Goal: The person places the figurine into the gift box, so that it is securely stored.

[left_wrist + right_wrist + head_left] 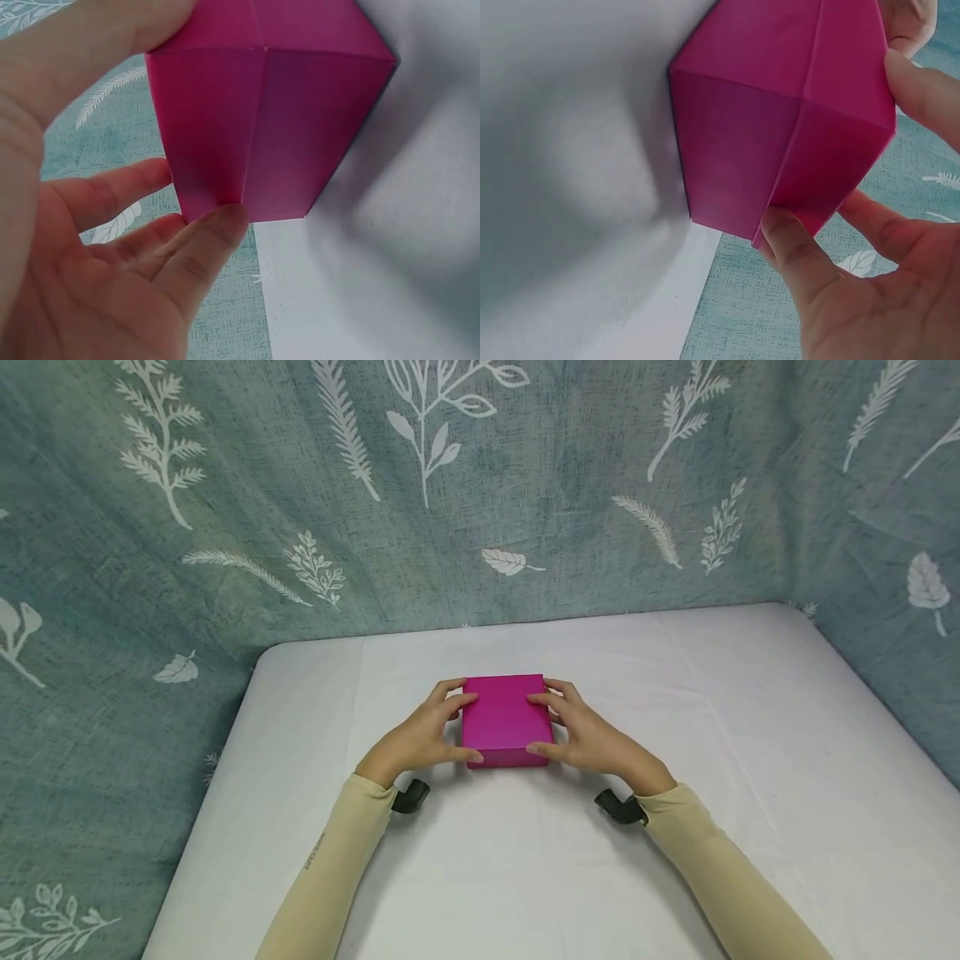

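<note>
A magenta cardboard box (507,714) rests on the white-covered table, its flat top facing up. My left hand (418,737) grips it from the left, thumb at the near face and fingers along the side and far edge. From the right, my right hand (603,742) holds it in the same way. In the left wrist view, a seam runs along the side of the box (206,127), with a fingertip against it. A fingertip of the right hand (885,300) also touches that seam in the right wrist view. The inside of the box is hidden.
White cloth covers the table (480,877), which has a rounded far edge. A green-blue curtain (562,552) with white leaf prints hangs behind it and at both sides. Dark wrist mounts (621,807) stick out from the beige sleeves (720,868).
</note>
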Motion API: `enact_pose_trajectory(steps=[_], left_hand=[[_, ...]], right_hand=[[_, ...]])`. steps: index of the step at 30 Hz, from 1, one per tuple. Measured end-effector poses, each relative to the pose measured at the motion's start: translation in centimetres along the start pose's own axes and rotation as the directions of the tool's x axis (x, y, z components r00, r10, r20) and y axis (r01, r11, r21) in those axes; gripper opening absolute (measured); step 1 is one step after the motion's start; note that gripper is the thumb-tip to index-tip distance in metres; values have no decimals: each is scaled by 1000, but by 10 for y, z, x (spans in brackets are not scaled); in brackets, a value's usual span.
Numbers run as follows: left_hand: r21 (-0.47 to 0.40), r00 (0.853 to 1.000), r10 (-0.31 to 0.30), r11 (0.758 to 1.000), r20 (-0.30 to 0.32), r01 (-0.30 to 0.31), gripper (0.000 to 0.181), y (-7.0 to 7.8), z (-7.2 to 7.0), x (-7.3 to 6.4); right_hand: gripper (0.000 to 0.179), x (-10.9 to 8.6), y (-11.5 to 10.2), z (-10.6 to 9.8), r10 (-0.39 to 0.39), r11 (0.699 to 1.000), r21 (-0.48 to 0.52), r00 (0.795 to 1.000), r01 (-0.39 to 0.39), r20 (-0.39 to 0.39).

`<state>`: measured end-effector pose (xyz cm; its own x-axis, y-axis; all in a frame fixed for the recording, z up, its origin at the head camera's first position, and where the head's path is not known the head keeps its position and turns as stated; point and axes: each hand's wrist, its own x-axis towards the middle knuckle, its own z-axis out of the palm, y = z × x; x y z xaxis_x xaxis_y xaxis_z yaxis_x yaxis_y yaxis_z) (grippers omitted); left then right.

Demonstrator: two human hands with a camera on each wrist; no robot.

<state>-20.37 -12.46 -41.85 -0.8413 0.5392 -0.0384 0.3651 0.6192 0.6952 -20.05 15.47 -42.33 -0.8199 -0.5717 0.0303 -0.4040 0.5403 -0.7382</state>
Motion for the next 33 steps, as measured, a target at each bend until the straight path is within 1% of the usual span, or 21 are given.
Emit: enact_pose_trajectory(steps=[4, 8, 11, 18, 20, 25, 29, 33], left_hand=[[13, 1000, 5, 1000, -10, -5, 91, -1, 1, 1], [27, 1000, 10, 1000, -19, -9, 91, -1, 3, 3], [33, 1000, 5, 999, -17, -5, 91, 0, 4, 5], [45, 1000, -15, 999, -2, 15, 92, 0, 4, 7], [48, 1000, -16, 999, -2, 17, 93, 0, 4, 7], [31, 1000, -28, 999, 0, 28, 93, -1, 2, 5], [17, 1000, -11, 1000, -7, 11, 92, -3, 0, 4], [26, 1000, 4, 1000, -22, -4, 91, -6, 0, 3]], right_hand=[[70, 0, 1, 0, -13, 999, -30, 1000, 13, -4], [68, -1, 1, -2, -13, 994, -107, 1000, 13, -5], [67, -2, 3, -3, -7, 991, -136, 1000, 6, -10], [67, -4, 8, -3, 16, 992, -129, 1000, -16, 5], [67, -4, 8, -3, 10, 991, -135, 1000, -9, 5], [68, -2, 5, -2, 14, 991, -136, 1000, -14, 6], [68, -1, 3, -2, 25, 990, -142, 1000, -22, 18], [67, 0, 0, -3, 34, 990, -140, 999, -31, 26]])
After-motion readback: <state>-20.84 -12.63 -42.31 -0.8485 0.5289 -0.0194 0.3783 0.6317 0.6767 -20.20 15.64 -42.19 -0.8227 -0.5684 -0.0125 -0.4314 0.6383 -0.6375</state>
